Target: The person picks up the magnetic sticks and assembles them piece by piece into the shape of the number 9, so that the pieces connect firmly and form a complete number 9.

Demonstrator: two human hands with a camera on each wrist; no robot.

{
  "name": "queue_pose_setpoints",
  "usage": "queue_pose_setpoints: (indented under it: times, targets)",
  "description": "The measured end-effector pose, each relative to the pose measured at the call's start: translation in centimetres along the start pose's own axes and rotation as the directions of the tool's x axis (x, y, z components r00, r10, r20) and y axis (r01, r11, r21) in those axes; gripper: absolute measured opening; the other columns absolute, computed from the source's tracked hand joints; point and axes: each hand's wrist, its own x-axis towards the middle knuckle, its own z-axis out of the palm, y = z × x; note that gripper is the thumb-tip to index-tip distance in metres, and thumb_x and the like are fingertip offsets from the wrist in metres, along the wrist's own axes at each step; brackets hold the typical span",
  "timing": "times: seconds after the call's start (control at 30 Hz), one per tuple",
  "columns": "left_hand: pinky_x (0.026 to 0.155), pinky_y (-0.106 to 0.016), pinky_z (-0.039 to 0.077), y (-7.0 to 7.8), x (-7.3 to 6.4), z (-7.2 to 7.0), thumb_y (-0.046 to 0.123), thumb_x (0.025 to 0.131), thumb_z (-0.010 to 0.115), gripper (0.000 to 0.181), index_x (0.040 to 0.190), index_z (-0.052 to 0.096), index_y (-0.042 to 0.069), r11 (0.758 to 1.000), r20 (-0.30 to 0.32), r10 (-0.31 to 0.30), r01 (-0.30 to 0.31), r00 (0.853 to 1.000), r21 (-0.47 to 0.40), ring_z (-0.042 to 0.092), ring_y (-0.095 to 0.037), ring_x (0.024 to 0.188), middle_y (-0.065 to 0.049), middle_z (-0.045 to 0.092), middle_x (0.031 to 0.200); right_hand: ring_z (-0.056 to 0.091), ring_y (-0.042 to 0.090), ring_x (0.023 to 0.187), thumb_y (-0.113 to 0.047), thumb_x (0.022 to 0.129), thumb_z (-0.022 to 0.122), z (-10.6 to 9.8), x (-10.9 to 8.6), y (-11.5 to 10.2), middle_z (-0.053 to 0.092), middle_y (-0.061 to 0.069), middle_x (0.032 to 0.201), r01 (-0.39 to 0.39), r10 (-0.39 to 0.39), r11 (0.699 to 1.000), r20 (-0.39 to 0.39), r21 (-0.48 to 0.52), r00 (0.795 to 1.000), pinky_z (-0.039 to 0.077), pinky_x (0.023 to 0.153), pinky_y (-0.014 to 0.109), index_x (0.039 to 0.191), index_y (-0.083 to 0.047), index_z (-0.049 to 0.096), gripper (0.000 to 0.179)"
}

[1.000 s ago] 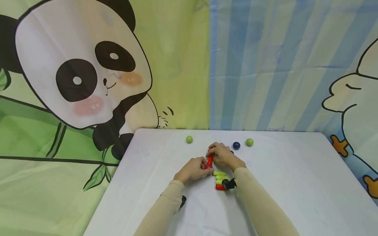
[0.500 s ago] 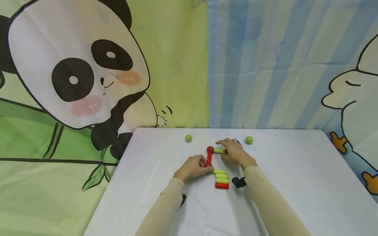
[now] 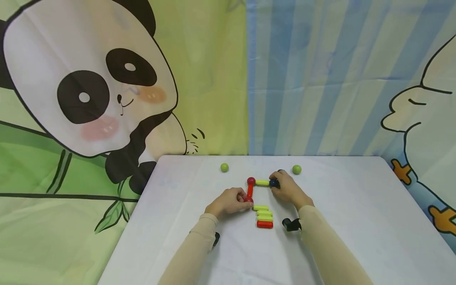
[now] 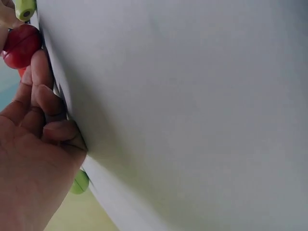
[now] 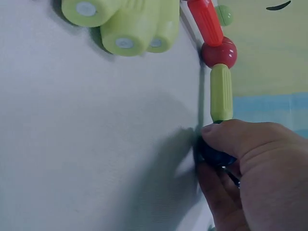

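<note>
My left hand holds the near red ball between thumb and fingers. A red rod runs from it to a far red ball. From that far ball a yellow-green rod extends rightward to a dark blue ball. The thumb and fingers of my right hand pinch this blue ball, partly covering it. Behind the right hand, another dark ball is mostly hidden.
Several yellow-green rods lie in a row nearer me, with a red rod at the near end. Two green balls, one left and one right, sit toward the white table's back edge.
My right hand has moved right from the far red ball to the blue ball, and now pinches it at the yellow-green rod's end. My left hand stays at the near red ball.
</note>
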Motion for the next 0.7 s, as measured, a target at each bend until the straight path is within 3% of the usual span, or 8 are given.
queue_pose_setpoints:
  times: [0.27, 0.43, 0.57, 0.7]
  targets:
    - [0.072, -0.026, 0.047, -0.5, 0.0, -0.5, 0.05, 0.089, 0.078, 0.033, 0.095, 0.065, 0.02, 0.999, -0.001, 0.034, -0.034, 0.999, 0.007, 0.056, -0.008, 0.075, 0.007, 0.063, 0.08, 0.059, 0.037, 0.121, -0.018, 0.1, 0.064, 0.6, 0.1, 0.3, 0.06, 0.022, 0.137, -0.035, 0.042, 0.989, -0.046, 0.146, 0.998, 0.046, 0.104, 0.056, 0.14, -0.01, 0.057, 0.042]
    - [0.071, -0.027, 0.045, -0.6, -0.2, -0.5, 0.047, 0.088, 0.08, 0.032, 0.095, 0.065, 0.019, 0.999, -0.027, 0.027, -0.028, 0.999, -0.04, 0.054, -0.01, 0.076, 0.005, 0.061, 0.08, 0.059, 0.04, 0.124, -0.02, 0.101, 0.062, 1.0, 0.1, 0.2, 0.058, 0.024, 0.14, -0.015, 0.027, 0.988, -0.082, 0.151, 0.996, 0.044, 0.106, 0.057, 0.142, -0.011, 0.055, 0.042]
    - [0.069, -0.026, 0.044, -1.0, -0.2, 0.1, 0.049, 0.088, 0.079, 0.032, 0.096, 0.066, 0.021, 0.996, -0.018, 0.022, -0.024, 1.0, -0.083, 0.053, -0.01, 0.076, 0.004, 0.059, 0.08, 0.055, 0.042, 0.129, -0.019, 0.102, 0.061, 1.4, -0.4, 0.3, 0.054, 0.025, 0.145, -0.044, 0.057, 0.986, -0.079, 0.158, 0.995, 0.041, 0.11, 0.059, 0.144, -0.011, 0.054, 0.043]
    - [0.068, -0.026, 0.043, -1.2, -0.1, 0.2, 0.052, 0.089, 0.077, 0.031, 0.097, 0.067, 0.023, 0.995, -0.007, 0.02, -0.021, 1.0, -0.096, 0.053, -0.01, 0.075, 0.005, 0.059, 0.079, 0.058, 0.039, 0.123, -0.018, 0.103, 0.061, 1.6, -0.6, 0.3, 0.056, 0.024, 0.143, -0.056, 0.072, 0.986, -0.098, 0.159, 0.993, 0.043, 0.107, 0.058, 0.144, -0.01, 0.053, 0.043]
